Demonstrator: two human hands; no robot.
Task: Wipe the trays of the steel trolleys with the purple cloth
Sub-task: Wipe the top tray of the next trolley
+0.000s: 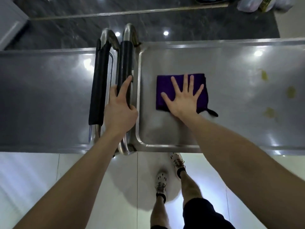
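On the shallow, round-cornered right steel tray (231,103) of the two trolleys standing side by side, a folded purple cloth (165,83) is lying flat in the tray's left half, with a small dark tag sticking out at its near right corner. The right grip (183,100) is pressing down on the cloth with its palm flat and all five fingers spread out straight; nothing is being pinched or curled round, and the cloth is showing on both sides of the hand and beyond the fingertips. Three yellowish smears (291,91) are sitting on the same tray, well apart from the cloth, toward the right edge.

The left grip (120,111) is wrapping round the black-padded steel handle (125,60) that is running along this tray's left rim, thumb on one side, fingers curled over the bar and the forefinger lying stretched along the padding. Just beside it, a second padded handle (100,71) is standing at the end of the left steel tray (49,96), which is catching reflections of ceiling lights.

Below, the person's white shoes (161,180) are standing on the white tiled floor (49,179), close to the right tray's near edge. Beyond the trolleys, a dark marbled floor (148,23) is showing.
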